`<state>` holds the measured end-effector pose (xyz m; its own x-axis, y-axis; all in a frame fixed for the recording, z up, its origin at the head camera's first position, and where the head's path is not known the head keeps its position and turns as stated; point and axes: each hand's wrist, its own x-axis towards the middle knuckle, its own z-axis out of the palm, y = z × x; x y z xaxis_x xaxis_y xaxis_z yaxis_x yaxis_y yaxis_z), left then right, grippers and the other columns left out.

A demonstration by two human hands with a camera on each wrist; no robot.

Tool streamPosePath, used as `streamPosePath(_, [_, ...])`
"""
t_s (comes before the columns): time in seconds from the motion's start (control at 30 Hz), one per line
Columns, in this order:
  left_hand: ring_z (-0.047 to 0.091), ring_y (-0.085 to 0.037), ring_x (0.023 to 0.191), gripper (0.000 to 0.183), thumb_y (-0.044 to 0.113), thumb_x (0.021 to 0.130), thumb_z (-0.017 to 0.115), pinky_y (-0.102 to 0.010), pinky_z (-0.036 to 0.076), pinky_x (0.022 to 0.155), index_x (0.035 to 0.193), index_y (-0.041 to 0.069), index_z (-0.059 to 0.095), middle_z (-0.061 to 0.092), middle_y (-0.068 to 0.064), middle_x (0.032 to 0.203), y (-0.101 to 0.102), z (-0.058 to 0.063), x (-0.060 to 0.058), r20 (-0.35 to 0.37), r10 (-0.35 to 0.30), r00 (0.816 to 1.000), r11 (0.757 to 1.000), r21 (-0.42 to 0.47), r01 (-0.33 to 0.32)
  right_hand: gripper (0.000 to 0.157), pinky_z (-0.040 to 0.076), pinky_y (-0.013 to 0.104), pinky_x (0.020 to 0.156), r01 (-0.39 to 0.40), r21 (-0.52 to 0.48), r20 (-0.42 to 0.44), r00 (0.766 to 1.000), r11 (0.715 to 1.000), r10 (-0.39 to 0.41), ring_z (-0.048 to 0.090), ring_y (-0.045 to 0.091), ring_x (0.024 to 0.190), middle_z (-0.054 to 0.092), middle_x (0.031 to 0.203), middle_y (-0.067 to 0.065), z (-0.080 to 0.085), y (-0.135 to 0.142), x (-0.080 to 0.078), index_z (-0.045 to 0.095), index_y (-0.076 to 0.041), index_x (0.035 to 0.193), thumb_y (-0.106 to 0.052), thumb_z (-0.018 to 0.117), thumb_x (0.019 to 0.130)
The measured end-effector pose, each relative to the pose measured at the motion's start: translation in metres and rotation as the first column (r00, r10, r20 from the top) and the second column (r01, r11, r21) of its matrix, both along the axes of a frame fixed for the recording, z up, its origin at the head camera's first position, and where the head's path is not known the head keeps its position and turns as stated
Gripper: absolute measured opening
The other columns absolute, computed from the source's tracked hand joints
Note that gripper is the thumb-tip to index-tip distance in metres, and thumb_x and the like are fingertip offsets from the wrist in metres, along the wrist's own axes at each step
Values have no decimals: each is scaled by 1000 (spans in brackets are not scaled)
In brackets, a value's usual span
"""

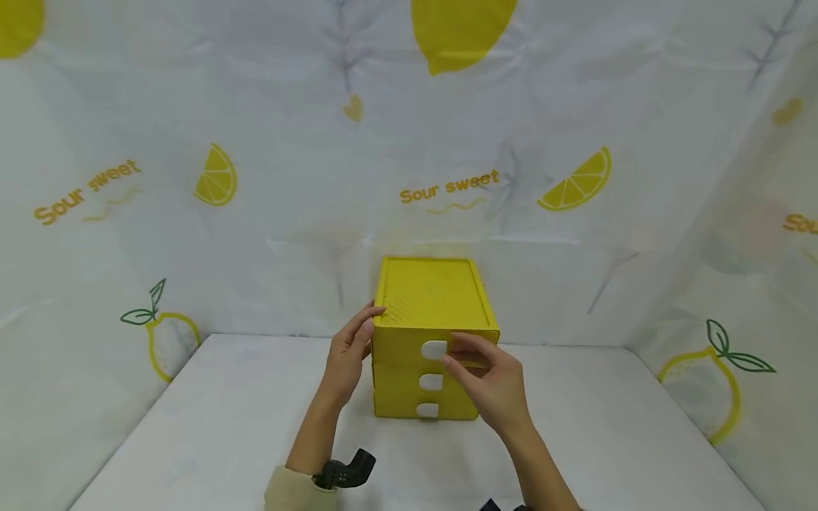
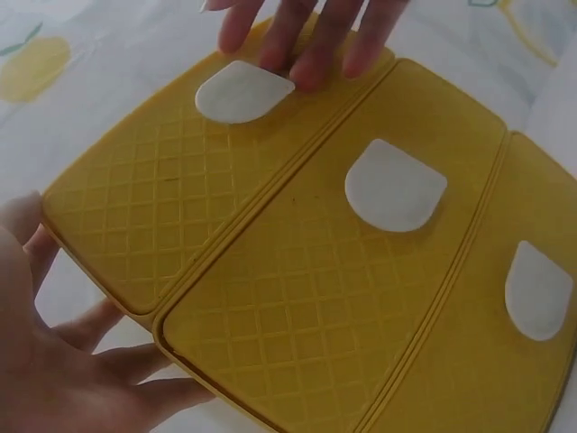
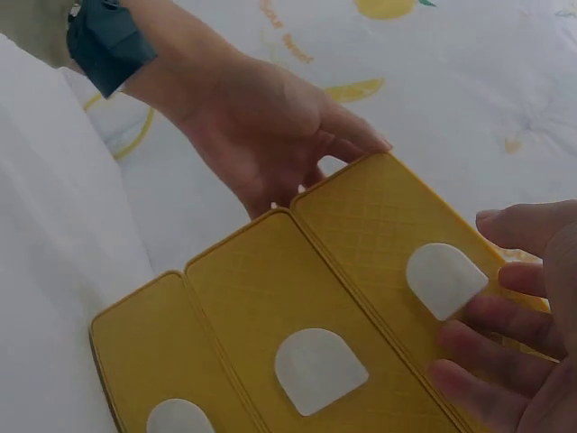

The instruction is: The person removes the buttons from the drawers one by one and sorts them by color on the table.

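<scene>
A yellow three-drawer box (image 1: 424, 291) stands closed on the table, one white tab on each drawer front. My left hand (image 1: 345, 360) rests against the box's left side near the top front corner, fingers extended along the side in the left wrist view. At the top drawer, my right hand (image 1: 495, 380) has its fingertips close to the right edge of the upper white tab (image 1: 434, 349). Its fingers are loosely bent, and in the right wrist view the thumb stands apart from them. Below sit the middle tab (image 1: 431, 382) and the bottom tab (image 1: 427, 409).
The white table (image 1: 255, 419) spreads out around the box. Behind it rises a white sheet (image 1: 287, 177) printed with lemons and words, which also covers both sides. A black wrist mount (image 1: 348, 470) sits at the left sleeve.
</scene>
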<state>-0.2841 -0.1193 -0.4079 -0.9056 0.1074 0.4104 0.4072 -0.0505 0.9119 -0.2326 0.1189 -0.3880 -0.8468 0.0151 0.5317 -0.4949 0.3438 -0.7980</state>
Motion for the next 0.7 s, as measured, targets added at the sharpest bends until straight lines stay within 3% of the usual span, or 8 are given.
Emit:
streamPosePath(0.13, [34,-32,153,41,36,109,44,-63,36,116,140,12,58,37,-4,164,-4,1,-2,-1,24,1000,1000,-8,-24,33,61,20,77,7,-39,-25,1000,999,-8,74,9,91,77,106,6,-4,-13,-4,75,-12,114,-15,85,83])
streamPosePath(0.3, [34,-34,152,43,37,109,43,-65,35,115,141,11,57,36,-4,165,-5,2,-3,-3,27,1000,999,-36,-27,27,60,19,74,86,-89,-57,994,992,-91,72,13,84,76,96,5,-5,-25,-7,77,-11,104,-12,87,79])
streamPosePath(0.53, [36,-33,151,42,36,109,45,-64,36,115,140,11,58,37,-4,164,-2,-1,-3,-2,28,1000,1000,-3,-28,23,56,19,70,205,-57,-38,977,977,-208,68,18,80,74,90,5,-4,-34,-7,74,-9,95,-15,89,78])
streamPosePath(0.7, [35,-32,152,43,36,109,45,-63,36,116,140,10,58,37,-4,164,1,-2,-3,-10,14,1000,1000,11,-14,21,55,20,70,244,-39,-31,969,969,-245,67,17,80,72,89,4,-2,-36,-2,72,-9,93,-14,88,79])
